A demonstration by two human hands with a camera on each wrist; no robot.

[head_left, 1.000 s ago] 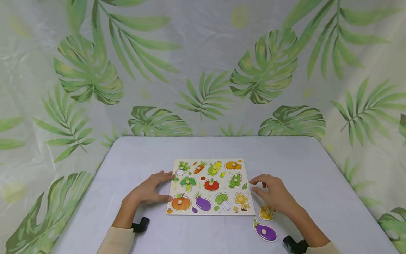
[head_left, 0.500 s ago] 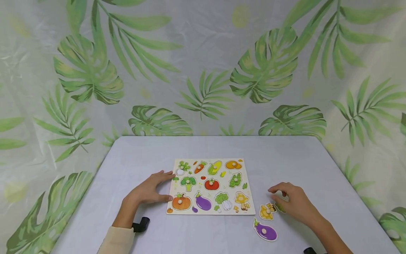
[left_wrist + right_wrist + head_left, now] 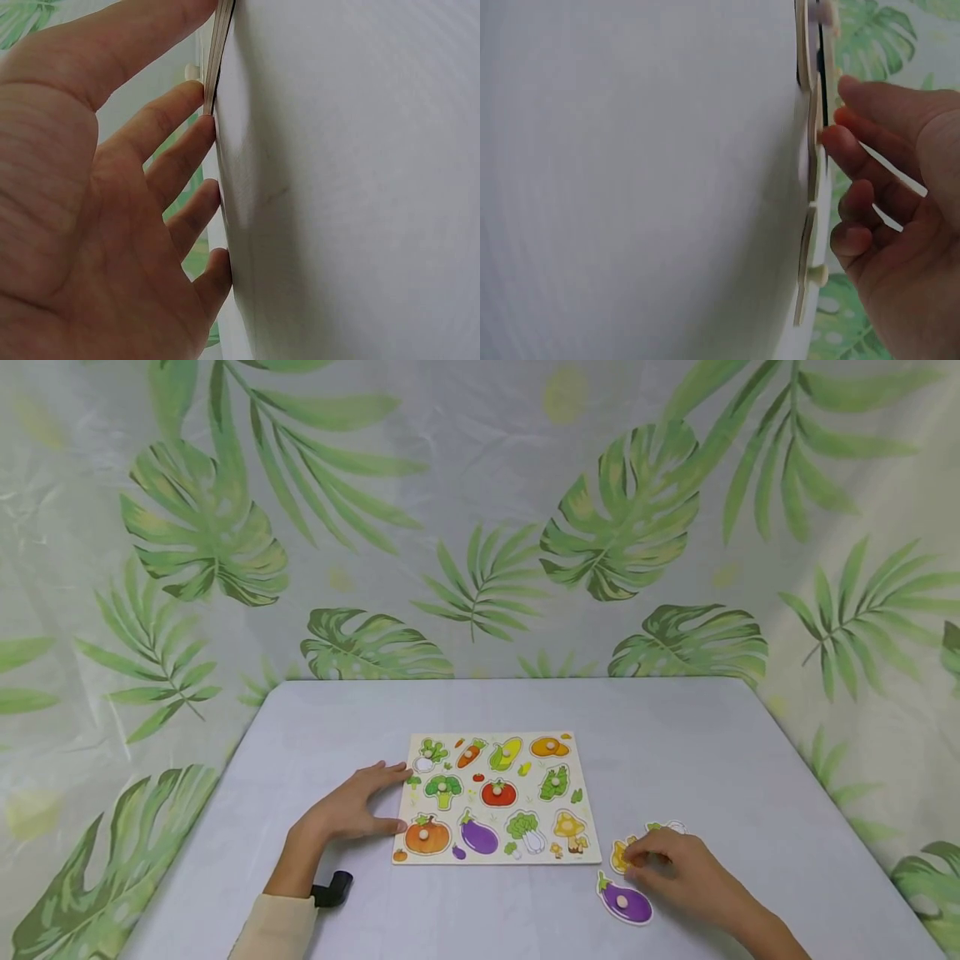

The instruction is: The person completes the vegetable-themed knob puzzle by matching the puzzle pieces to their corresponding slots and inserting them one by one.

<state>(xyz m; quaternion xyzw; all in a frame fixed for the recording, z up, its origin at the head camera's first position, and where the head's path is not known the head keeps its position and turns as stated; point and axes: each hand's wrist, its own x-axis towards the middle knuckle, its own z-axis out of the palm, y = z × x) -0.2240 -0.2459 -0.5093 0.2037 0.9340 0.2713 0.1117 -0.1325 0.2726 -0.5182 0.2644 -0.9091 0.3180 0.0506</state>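
My left hand lies at the left edge of a wooden vegetable peg puzzle board, fingertips and thumb touching it. In the left wrist view, its fingers are spread along the board's edge. My right hand is over a yellow mushroom puzzle piece, fingertips close to its knob. From the right wrist, the thumb and fingers stand a little apart beside the upright-looking edges of the pieces. An eggplant piece lies just in front, and a green-and-white piece is partly hidden behind the hand.
Knobbed pieces such as a pumpkin and a tomato sit in the board. Its eggplant, bok choy and mushroom spots show no knobs. A white cloth covers the table, with a leaf-patterned curtain behind.
My right hand has moved from the board's right edge right and toward me, then over the mushroom piece, uncovering the green-and-white piece. The left hand stays in place.
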